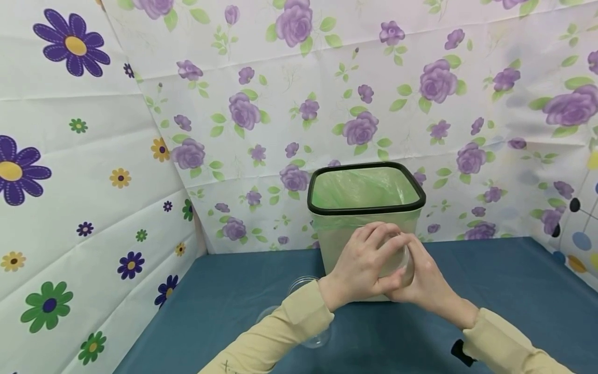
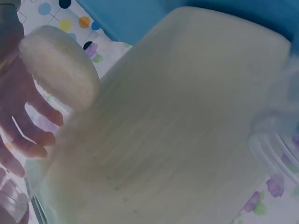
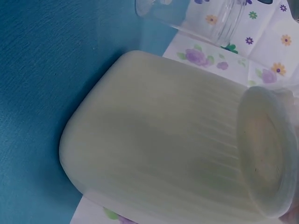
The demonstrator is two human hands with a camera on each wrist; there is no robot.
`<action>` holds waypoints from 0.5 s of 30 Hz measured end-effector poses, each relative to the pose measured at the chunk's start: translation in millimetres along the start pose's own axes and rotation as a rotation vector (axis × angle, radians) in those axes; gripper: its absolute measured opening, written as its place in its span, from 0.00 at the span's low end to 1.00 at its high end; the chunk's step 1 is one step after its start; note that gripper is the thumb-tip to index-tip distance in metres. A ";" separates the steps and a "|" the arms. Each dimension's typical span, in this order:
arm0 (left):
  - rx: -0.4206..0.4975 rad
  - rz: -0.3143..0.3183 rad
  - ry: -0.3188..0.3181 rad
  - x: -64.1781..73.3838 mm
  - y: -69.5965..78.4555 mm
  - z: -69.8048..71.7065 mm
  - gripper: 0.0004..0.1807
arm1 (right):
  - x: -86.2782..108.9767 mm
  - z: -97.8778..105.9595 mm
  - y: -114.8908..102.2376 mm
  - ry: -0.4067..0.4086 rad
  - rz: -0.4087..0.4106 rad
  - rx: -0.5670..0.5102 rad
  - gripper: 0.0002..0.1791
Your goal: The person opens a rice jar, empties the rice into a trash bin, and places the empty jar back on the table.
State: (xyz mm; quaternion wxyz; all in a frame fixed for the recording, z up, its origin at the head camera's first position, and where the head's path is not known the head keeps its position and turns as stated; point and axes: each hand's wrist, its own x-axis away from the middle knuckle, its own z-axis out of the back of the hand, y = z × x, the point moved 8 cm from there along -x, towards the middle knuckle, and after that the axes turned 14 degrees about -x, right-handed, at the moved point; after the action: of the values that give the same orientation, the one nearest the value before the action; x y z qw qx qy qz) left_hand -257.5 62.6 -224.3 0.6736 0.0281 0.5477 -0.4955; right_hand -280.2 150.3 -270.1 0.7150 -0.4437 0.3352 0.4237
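In the head view, my left hand (image 1: 366,254) grips a round translucent lid (image 1: 396,259), its fingers curled over the top. My right hand (image 1: 427,278) holds the same piece from the right. Both hands are raised in front of a pale waste bin (image 1: 336,244) with a black rim and a green liner. The lid's broad pale face (image 2: 60,67) shows in the left wrist view, and in the right wrist view the lid (image 3: 266,154) is at the right edge. A clear jar (image 1: 316,340) stands on the table, partly hidden by the left sleeve.
A blue-green cloth (image 1: 467,270) covers the table. Flowered sheets (image 1: 261,140) hang behind and at the left, and a dotted one is at the right. A small black object (image 1: 462,353) is at the right sleeve.
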 end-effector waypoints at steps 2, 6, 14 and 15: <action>-0.015 0.038 0.010 -0.5 -1.0 0.8 0.26 | 1.2 -0.1 2.2 0.010 -0.004 0.026 0.43; -0.029 0.149 0.008 -0.3 -3.3 0.9 0.24 | 0.6 0.1 0.7 0.040 0.005 0.071 0.44; -0.118 0.359 0.008 1.5 -4.5 4.1 0.21 | -2.5 -2.4 -7.7 0.087 0.107 0.121 0.49; -0.126 0.376 0.008 1.5 -4.6 4.3 0.21 | -2.6 -2.5 -8.8 0.094 0.121 0.132 0.49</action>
State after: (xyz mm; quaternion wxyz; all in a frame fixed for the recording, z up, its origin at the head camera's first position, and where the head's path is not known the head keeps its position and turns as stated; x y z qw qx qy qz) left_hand -257.8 56.8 -221.5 0.7526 0.0897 0.5653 -0.3255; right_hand -273.6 145.0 -265.8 0.6990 -0.3941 0.4219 0.4220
